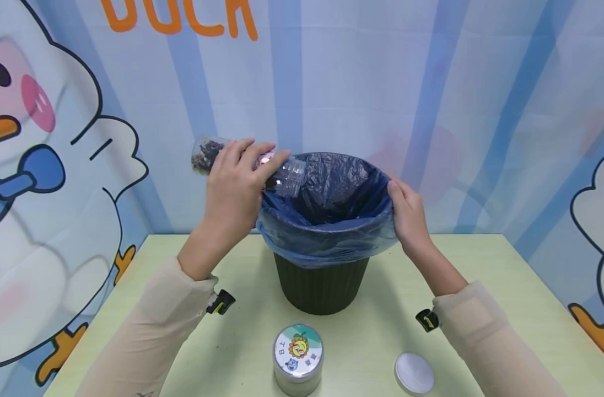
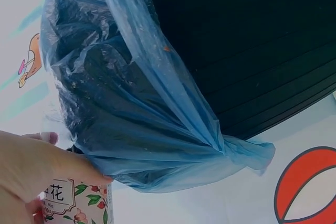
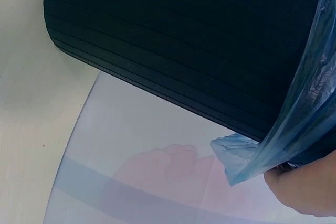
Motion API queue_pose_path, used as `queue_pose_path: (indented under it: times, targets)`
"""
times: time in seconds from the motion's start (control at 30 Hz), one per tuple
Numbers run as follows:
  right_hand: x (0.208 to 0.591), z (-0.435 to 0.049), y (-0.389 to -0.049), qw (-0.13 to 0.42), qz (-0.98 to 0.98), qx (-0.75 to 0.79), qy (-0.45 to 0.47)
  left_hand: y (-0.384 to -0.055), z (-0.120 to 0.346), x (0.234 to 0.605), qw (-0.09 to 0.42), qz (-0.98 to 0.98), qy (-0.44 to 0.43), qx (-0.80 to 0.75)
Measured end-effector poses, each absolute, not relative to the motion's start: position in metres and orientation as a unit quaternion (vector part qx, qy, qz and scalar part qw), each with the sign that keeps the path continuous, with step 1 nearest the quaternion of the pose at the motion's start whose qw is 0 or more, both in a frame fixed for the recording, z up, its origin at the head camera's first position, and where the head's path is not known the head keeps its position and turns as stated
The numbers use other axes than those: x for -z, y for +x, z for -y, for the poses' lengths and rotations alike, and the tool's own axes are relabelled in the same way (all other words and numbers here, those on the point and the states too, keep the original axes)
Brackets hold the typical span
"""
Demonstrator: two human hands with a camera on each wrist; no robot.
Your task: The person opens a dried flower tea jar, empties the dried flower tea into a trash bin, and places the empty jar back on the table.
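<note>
Had left grip [image 1: 237, 184] clamped round a clear jar [image 1: 288, 179], with fingers laid across its upper side. Caught part of its flowery label [image 2: 79, 200] beside the hand in the left wrist view. Found jar held up in the air at the left side of the bin opening, tipped well over, with neck end to the right and lower than the base. Made out dark dried bits through the clear wall, at the base end and toward the neck. Could not tell contact or clearance between neck and bag.

Had right grip [image 1: 408, 212] clamped on the blue bag [image 1: 327, 242] at the right side of the rim, with thumb on the near side. Could not make out most of the other fingers. Saw bag lining the black bin [image 1: 322, 284] and folded down over the outside, with a loose corner sticking out near the right hand in the right wrist view.

Saw bin standing on the pale bench [image 1: 480, 259], between both forearms. Spotted a round can [image 1: 298, 353] upright in front of bin, with a smiling flower on top. Spotted a pale round lid [image 1: 414, 373] lying right of can, well apart from it. Noted a blue striped curtain [image 1: 356, 71] behind, with a big cartoon duck [image 1: 59, 220] at left.
</note>
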State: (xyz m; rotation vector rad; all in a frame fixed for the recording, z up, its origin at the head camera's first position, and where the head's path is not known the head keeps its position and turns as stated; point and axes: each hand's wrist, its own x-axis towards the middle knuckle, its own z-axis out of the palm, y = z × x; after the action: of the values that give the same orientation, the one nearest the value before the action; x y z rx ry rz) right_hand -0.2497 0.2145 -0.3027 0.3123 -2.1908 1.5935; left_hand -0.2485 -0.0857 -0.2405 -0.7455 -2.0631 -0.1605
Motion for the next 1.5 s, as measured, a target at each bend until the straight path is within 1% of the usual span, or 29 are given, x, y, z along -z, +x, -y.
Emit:
queue_pose_path:
  times: [0.33, 0.7, 0.97, 1.13, 1.4, 1.5]
  targets:
    - [0.3028, -0.2158, -0.2512, 0.217, 0.781, -0.574, 0.116, -0.2514, 0.0834, 0.2427, 0.476, 0.822, -0.307, 0.057]
    - [0.3047, -0.2135, -0.2496, 0.206, 0.784, -0.576, 0.107, -0.2489, 0.0842, 0.2437, 0.465, 0.831, -0.304, 0.040]
    - [0.3041, -0.2134, -0.2498, 0.204, 0.784, -0.576, 0.109, -0.2498, 0.0834, 0.2440, 0.470, 0.830, -0.299, 0.022]
    - [0.3041, -0.2138, -0.2502, 0.205, 0.783, -0.577, 0.109, -0.2500, 0.0836, 0.2441, 0.481, 0.822, -0.305, 0.009]
    - [0.3043, -0.2142, -0.2514, 0.210, 0.780, -0.578, 0.114, -0.2532, 0.0820, 0.2406, 0.514, 0.796, -0.320, -0.012]
    - [0.3042, -0.2142, -0.2514, 0.208, 0.779, -0.581, 0.115, -0.2523, 0.0812, 0.2386, 0.515, 0.793, -0.325, -0.010]
